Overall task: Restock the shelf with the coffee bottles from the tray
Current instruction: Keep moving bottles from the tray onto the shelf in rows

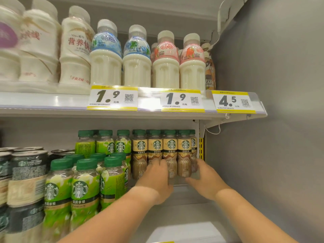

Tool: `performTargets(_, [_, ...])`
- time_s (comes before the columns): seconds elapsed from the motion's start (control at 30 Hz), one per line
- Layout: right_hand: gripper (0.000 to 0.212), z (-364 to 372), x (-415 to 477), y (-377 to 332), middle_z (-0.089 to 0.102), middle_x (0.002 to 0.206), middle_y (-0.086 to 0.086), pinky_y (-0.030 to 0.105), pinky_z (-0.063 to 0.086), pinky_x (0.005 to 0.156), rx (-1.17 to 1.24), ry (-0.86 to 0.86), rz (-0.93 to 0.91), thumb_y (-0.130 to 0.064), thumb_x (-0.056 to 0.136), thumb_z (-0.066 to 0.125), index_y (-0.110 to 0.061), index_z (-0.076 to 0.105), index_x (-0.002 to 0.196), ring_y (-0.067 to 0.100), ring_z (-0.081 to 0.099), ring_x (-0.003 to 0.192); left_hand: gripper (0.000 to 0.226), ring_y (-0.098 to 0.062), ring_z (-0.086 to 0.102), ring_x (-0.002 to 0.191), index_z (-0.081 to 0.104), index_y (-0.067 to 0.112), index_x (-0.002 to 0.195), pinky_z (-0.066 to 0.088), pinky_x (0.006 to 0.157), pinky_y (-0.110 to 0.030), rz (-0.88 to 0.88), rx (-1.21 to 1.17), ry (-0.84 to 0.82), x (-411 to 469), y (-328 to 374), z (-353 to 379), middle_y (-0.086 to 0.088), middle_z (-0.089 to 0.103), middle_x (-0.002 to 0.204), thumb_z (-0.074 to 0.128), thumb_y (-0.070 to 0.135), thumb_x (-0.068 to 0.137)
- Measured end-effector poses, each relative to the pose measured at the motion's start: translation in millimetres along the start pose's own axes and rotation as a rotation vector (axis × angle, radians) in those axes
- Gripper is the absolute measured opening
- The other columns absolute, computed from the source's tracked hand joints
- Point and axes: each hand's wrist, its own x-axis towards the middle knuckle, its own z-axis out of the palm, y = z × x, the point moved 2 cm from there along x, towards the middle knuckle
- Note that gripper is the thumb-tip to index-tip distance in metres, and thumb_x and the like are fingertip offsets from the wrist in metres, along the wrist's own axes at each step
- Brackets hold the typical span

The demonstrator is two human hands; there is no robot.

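Outstretched left hand (155, 175) and right hand (206, 178) each grip shelved coffee bottles (171, 148)

A plain grey side wall (271, 120) is closing the unit on the right, with soft, even light falling across it. A white upper shelf (52, 102) is running in from the left to meet it, carrying three yellow-edged price labels (182, 100) along its front rail. Under its bracket a thin white cable (216, 134) is looping down near a yellow slotted upright (201, 148). A pale back panel (43, 130) is showing behind.
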Motion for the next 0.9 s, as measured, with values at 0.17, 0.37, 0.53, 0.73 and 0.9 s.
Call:
performTargets(0.17, [0.08,-35,-38,-13,0.029,0.157,0.0,0.04,0.033,0.115,-0.466,-0.147,0.048,-0.047,0.088,0.058,-0.024,0.018,0.153,0.023,0.029,0.143,0.08,-0.025,0.025,0.143,0.018,0.023,0.151,0.032,0.113,-0.042,0.199,0.119,-0.213,-29,4,-26,0.001,0.024,0.154,0.062,0.038,0.086])
performTargets(0.37, [0.079,-60,-105,-44,0.013,0.164,0.002,0.04,0.013,0.122,-0.712,-0.124,-0.032,-0.057,0.091,0.043,-0.023,0.012,0.156,0.022,0.003,0.152,0.089,-0.022,0.0,0.152,0.003,0.026,0.156,0.01,0.123,-0.045,0.316,0.12,-0.27,-71,11,-42,-0.001,0.003,0.165,0.05,0.061,0.089])
performTargets(0.53, [0.083,-53,-177,-70,0.009,0.165,0.0,0.038,0.007,0.123,-0.762,-0.082,-0.07,-0.065,0.09,0.04,-0.024,0.011,0.156,0.019,-0.003,0.152,0.095,-0.022,0.004,0.151,0.003,0.024,0.156,0.009,0.122,-0.046,0.51,0.165,-0.205,-124,10,-54,-0.001,0.007,0.165,0.037,0.077,0.085])
performTargets(0.73, [0.092,-22,-269,-80,0.009,0.165,0.004,0.038,0.008,0.123,-0.821,-0.106,-0.059,-0.074,0.082,0.028,-0.022,0.012,0.155,0.021,-0.001,0.152,0.101,-0.026,0.006,0.151,0.004,0.022,0.156,0.012,0.121,-0.047,0.645,0.25,-0.164,-194,-19,-33,-0.006,0.009,0.165,0.023,0.084,0.079])
performTargets(0.9, [0.088,14,-333,-64,0.017,0.163,0.008,0.041,0.014,0.122,-0.871,-0.157,-0.104,-0.066,0.083,0.039,-0.018,0.022,0.154,0.025,0.008,0.151,0.105,-0.033,0.022,0.148,0.019,0.015,0.155,0.022,0.118,-0.053,0.759,0.265,-0.089,-244,-50,2,-0.015,0.027,0.159,0.019,0.084,0.076])
